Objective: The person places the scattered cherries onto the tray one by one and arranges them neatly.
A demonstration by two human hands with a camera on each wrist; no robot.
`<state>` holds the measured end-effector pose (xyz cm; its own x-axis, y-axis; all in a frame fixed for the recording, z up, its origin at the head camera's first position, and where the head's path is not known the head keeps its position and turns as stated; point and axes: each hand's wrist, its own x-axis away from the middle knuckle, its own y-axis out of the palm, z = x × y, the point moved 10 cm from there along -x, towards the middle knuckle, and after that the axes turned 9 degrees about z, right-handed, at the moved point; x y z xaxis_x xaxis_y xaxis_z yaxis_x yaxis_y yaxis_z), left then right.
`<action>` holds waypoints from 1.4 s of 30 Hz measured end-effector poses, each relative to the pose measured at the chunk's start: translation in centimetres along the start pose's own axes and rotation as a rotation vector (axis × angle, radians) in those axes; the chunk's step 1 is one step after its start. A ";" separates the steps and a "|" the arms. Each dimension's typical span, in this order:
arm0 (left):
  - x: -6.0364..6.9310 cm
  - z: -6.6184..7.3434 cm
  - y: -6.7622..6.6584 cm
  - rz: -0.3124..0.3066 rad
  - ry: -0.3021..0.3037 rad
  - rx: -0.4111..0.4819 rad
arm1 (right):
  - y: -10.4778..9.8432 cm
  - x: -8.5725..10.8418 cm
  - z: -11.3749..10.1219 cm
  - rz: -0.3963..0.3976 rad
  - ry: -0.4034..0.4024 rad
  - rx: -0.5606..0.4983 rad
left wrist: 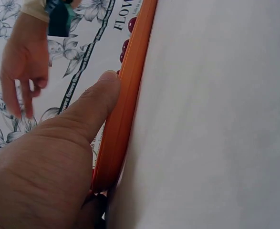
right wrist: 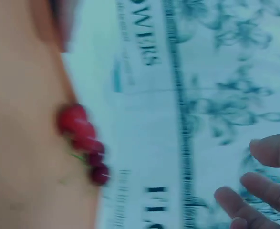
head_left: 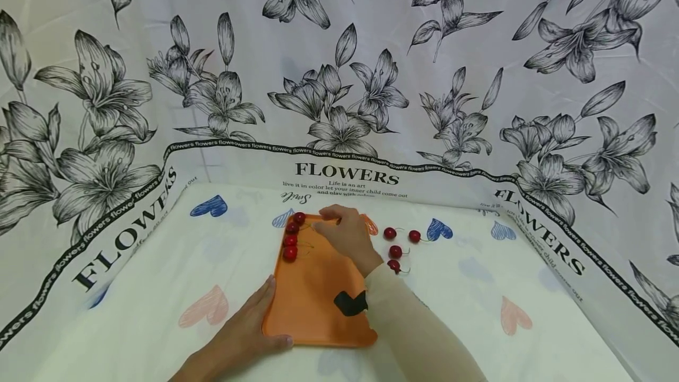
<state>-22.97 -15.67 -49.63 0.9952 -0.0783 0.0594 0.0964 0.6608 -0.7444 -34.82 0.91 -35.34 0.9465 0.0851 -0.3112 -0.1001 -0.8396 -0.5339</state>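
An orange tray (head_left: 313, 305) lies on the cloth, with several red cherries (head_left: 290, 240) in a line along its far left edge. My left hand (head_left: 241, 332) grips the near left corner; the left wrist view shows its thumb (left wrist: 94, 102) against the tray's side (left wrist: 128, 105). Over the tray's far end is my right hand (head_left: 347, 237), right of the cherries, its fingers relaxed. The right wrist view shows these fingers (right wrist: 261, 191) spread and holding nothing, apart from the blurred cherries (right wrist: 75, 119) on the tray.
Several more cherries (head_left: 395, 252) with stems lie on the white heart-printed cloth (head_left: 456, 311), right of the tray. A dark object (head_left: 350, 303) shows beside my right sleeve, over the tray. Behind stands a flower-printed curtain (head_left: 339, 34).
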 end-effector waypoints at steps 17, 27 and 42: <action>0.2 0.2 -0.3 0.022 0.030 0.013 | -11.7 1.6 -6.6 0.219 -0.616 -0.089; 0.3 0.2 -0.2 0.025 0.052 0.032 | -17.0 2.7 -4.6 0.282 -0.581 -0.185; 0.3 0.0 0.0 0.011 0.031 0.022 | -21.3 0.1 11.6 0.536 -0.133 -0.224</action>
<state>-22.71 -15.66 -49.62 0.9951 -0.0936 0.0308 0.0864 0.6782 -0.7298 -36.15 25.00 -33.08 0.7337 -0.3278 -0.5951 -0.4726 -0.8755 -0.1004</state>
